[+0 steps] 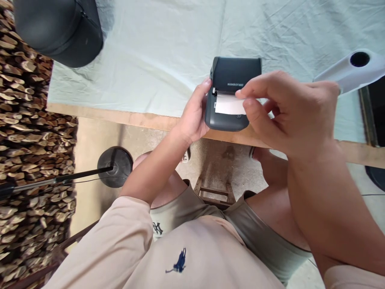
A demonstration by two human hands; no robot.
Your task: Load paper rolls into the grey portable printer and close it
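Observation:
A dark label printer [237,72] marked NIIMBOT is at the table's front edge. My left hand [196,110] grips its left side, the thumb along the casing and the other fingers hidden beneath or behind it. From the slot across the printer's middle comes a blank-looking white label strip [229,103]. The thumb and forefinger of my right hand [285,108] close on the strip's right end, over the printer's right side. My other right fingers are curled in.
On the pale cloth [156,52] stand a black cylindrical case [60,32] at the back left and a white object with a round dark hole [351,72] at the right. A dark flat-edged thing [374,112] lies beyond it. Below are a round stand base [114,166] and stacked firewood [33,160].

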